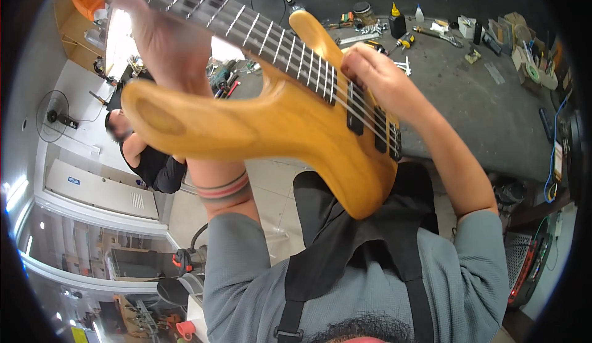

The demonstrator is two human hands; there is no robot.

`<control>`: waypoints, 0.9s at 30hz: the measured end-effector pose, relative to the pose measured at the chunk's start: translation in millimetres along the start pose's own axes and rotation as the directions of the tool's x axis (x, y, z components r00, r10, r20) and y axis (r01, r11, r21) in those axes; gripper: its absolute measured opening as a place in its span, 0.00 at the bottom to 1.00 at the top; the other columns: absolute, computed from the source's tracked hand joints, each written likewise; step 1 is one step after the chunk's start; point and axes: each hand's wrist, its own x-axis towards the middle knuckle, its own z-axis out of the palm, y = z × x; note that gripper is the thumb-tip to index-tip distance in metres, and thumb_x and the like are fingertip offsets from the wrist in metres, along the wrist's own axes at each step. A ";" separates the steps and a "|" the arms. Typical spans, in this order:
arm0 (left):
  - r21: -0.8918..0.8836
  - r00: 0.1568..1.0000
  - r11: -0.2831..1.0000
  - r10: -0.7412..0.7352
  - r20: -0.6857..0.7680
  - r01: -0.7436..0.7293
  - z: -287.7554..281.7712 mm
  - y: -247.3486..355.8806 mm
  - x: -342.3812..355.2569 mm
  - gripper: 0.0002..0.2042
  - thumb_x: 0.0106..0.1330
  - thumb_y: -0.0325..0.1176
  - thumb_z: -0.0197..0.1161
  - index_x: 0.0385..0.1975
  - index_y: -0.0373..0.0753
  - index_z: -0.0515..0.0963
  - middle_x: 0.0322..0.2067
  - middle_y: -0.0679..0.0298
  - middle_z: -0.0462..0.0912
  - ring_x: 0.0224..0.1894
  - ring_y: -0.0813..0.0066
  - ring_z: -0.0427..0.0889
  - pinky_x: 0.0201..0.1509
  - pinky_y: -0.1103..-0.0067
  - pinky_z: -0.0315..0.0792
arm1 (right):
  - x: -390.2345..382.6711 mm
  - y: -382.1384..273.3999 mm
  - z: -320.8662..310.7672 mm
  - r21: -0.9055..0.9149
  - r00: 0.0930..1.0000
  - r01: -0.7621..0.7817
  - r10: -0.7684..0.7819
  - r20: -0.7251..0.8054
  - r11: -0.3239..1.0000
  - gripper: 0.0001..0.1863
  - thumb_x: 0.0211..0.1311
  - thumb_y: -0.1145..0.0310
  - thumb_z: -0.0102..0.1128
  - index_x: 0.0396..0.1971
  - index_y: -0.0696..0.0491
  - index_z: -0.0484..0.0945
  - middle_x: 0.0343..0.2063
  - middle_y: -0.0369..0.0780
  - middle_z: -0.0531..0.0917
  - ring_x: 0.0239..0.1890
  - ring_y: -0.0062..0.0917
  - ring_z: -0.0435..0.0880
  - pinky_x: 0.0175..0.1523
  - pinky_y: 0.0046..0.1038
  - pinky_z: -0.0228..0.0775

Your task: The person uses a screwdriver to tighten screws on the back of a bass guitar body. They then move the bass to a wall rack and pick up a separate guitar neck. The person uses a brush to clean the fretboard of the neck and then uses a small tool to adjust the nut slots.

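A bass guitar with a glossy honey-brown wooden body (246, 127) rests across my lap, tilted so its neck rises toward the upper left. My left hand (172, 50) wraps the dark fretted neck (237, 25), the palm below it and the fingertips showing past the far edge; it is slightly blurred. My right hand (385, 78) lies over the body with its fingers curled in at the strings, beside the black pickup (354, 123). Those fingertips are partly hidden. The bridge (395, 140) sits at the lower right end of the strings.
Beyond the bass is a dark workbench (450, 108) holding a black bottle with a yellow cap (396, 22), a glass jar (364, 13), several hand tools and small boxes. At the left a seated person (154, 158) is near a fan (52, 116). A speaker-like box (527, 263) stands at right.
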 end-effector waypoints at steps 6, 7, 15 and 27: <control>0.145 0.988 0.978 -0.147 -0.048 0.152 35.8 -5.0 25.5 0.39 0.89 0.66 0.54 0.81 0.36 0.66 0.71 0.48 0.78 0.68 0.53 0.83 0.70 0.57 0.80 | 6.9 12.1 -23.4 0.071 1.000 -0.010 0.012 -0.015 0.997 0.33 0.93 0.39 0.49 0.56 0.59 0.83 0.44 0.37 0.85 0.49 0.22 0.82 0.59 0.30 0.76; 0.128 0.990 0.982 -0.140 -0.027 0.142 45.7 -13.9 22.3 0.39 0.89 0.66 0.54 0.81 0.36 0.66 0.72 0.48 0.77 0.69 0.51 0.82 0.72 0.55 0.78 | 5.5 15.7 -26.5 0.057 0.997 0.025 -0.021 -0.074 0.998 0.32 0.93 0.41 0.49 0.55 0.59 0.84 0.43 0.37 0.85 0.48 0.21 0.82 0.58 0.30 0.76; 0.242 0.985 0.963 -0.144 0.099 0.117 91.2 -16.3 37.7 0.37 0.86 0.68 0.57 0.65 0.33 0.75 0.59 0.40 0.88 0.59 0.47 0.90 0.64 0.56 0.85 | 16.4 1.2 -13.4 0.052 0.910 0.210 -0.176 -0.376 0.976 0.21 0.92 0.52 0.58 0.48 0.58 0.83 0.38 0.34 0.87 0.41 0.15 0.81 0.49 0.27 0.76; 0.125 0.910 0.952 -0.305 0.280 0.281 97.8 -43.5 71.5 0.36 0.78 0.75 0.59 0.33 0.41 0.69 0.37 0.47 0.91 0.40 0.50 0.97 0.48 0.60 0.90 | -9.1 -4.8 -34.8 -0.099 0.900 0.117 -0.147 -0.410 0.988 0.30 0.93 0.46 0.54 0.50 0.62 0.90 0.36 0.41 0.93 0.42 0.24 0.86 0.57 0.33 0.78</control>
